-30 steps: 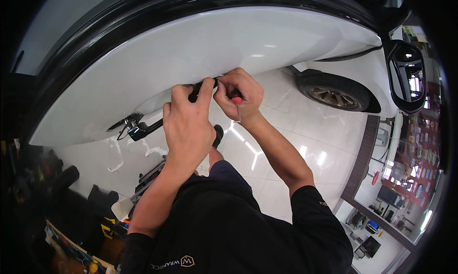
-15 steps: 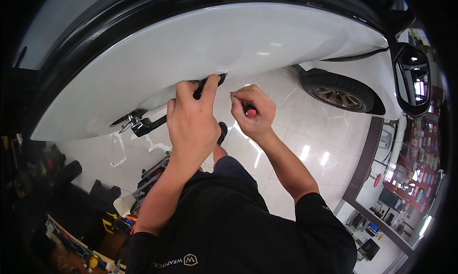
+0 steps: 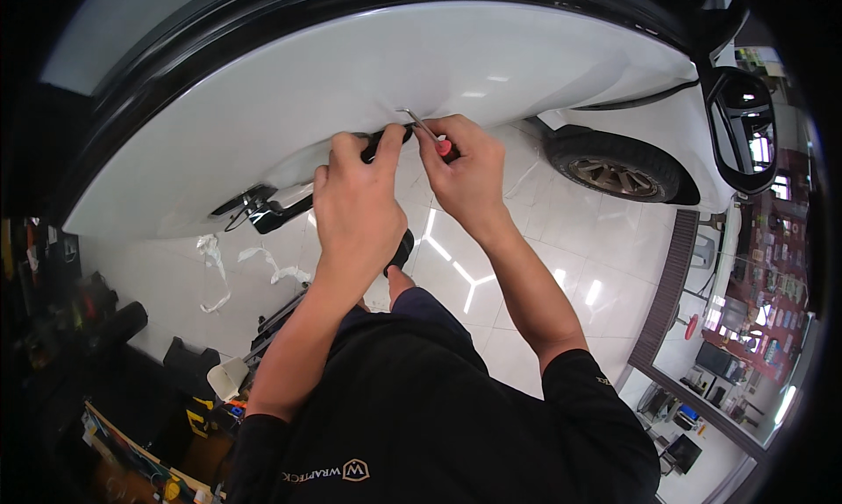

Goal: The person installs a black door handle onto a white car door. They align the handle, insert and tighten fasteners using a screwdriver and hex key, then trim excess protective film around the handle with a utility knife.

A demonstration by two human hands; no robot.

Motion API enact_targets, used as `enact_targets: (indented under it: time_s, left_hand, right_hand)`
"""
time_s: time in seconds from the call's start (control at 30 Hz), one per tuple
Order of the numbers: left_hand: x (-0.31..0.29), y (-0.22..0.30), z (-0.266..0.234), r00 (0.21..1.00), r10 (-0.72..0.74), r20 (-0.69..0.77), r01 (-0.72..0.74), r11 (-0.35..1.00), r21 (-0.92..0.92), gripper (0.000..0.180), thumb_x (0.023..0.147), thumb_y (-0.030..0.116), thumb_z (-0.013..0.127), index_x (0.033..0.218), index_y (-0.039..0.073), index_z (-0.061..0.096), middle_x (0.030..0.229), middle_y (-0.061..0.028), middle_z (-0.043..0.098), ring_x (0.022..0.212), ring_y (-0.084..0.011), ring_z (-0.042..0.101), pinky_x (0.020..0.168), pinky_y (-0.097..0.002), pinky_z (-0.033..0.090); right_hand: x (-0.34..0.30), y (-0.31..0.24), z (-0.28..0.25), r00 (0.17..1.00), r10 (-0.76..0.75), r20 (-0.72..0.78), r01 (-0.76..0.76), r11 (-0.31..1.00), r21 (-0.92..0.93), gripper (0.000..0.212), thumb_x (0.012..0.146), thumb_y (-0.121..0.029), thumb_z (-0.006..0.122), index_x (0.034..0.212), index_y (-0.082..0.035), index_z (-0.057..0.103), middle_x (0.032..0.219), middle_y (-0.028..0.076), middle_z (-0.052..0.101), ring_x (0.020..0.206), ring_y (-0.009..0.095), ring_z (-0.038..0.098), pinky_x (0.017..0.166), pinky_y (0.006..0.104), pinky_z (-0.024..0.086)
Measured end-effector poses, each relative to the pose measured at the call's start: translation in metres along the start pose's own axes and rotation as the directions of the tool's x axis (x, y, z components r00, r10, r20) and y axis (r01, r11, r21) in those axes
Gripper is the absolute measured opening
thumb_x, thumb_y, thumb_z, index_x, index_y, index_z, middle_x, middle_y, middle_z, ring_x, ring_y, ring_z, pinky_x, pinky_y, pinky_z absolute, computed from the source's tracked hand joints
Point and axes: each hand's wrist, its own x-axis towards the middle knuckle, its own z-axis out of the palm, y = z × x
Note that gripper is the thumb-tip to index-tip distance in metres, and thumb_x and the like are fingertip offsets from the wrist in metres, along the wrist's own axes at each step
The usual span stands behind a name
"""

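Trim-prying step: left hand point(image 3: 358, 207) gripped the black handle trim point(image 3: 386, 142) on the white door point(image 3: 368, 83); right hand point(image 3: 465, 166) clenched a red-handled pick point(image 3: 427, 134), likely needing gentle leverage next

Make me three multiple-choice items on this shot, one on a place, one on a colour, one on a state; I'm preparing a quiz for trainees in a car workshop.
1. Where is the tip of the thin metal tool?
A. On the floor tiles
B. At the white car panel, beside the black door handle
C. On the front wheel

2. What colour is the tool's grip?
A. Red
B. Green
C. Yellow

3. What is the left hand doing?
A. Hanging free
B. Resting flat on the floor
C. Fingers on the black door handle

Answers: 1 B, the tip meets the panel just right of the handle. 2 A, red shows between the fingers of the right hand. 3 C, its fingertips curl over the handle.
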Motion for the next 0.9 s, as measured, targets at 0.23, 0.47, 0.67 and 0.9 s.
enact_targets:
  time_s: [0.23,0.47,0.67,0.9]
  left_hand:
    - [-0.005,-0.005,-0.002,0.995,0.097,0.012,-0.094,0.984,-0.148,0.069,0.077,-0.004,0.066,0.145,0.009,0.058,0.129,-0.0218,0.055,0.108,-0.0406,0.063,0.094,-0.0490,0.051]
    - [0.001,-0.007,-0.008,0.998,0.040,0.057,-0.026,0.976,-0.218,0.067,0.079,-0.003,0.062,0.146,0.008,0.057,0.131,-0.0229,0.054,0.107,-0.0441,0.062,0.095,-0.0499,0.051]
    - [-0.040,0.003,0.008,0.956,-0.019,-0.293,-0.002,0.997,-0.071,0.065,0.082,0.005,0.063,0.147,0.008,0.057,0.141,-0.0241,0.053,0.129,-0.0446,0.054,0.115,-0.0592,0.035]
    - [-0.241,-0.004,-0.051,0.656,-0.725,-0.211,0.587,0.665,-0.462,0.035,0.089,0.014,0.068,0.123,0.007,0.065,0.125,-0.0181,0.058,0.117,-0.0401,0.059,0.099,-0.0489,0.050]
  right_hand:
    - [-0.074,-0.008,-0.017,0.990,0.123,0.072,-0.130,0.986,0.101,0.012,0.093,-0.005,0.076,0.100,0.002,0.071,0.076,0.004,0.058,0.070,0.011,0.056,0.066,0.0265,0.047]
    - [-0.190,0.018,0.012,0.676,0.513,0.529,-0.717,0.622,0.315,0.016,0.106,-0.013,0.063,0.113,0.001,0.065,0.090,0.002,0.062,0.080,0.009,0.059,0.071,0.0277,0.050]
    - [-0.234,0.064,0.118,0.728,-0.039,0.685,-0.208,0.939,0.275,0.031,0.104,-0.014,0.067,0.131,0.000,0.065,0.097,0.007,0.070,0.088,0.016,0.065,0.072,0.0361,0.056]
    - [-0.225,-0.048,0.151,0.326,-0.232,0.916,-0.225,0.922,0.314,0.033,0.105,-0.013,0.063,0.136,-0.002,0.065,0.097,0.015,0.075,0.081,0.019,0.069,0.074,0.0347,0.055]
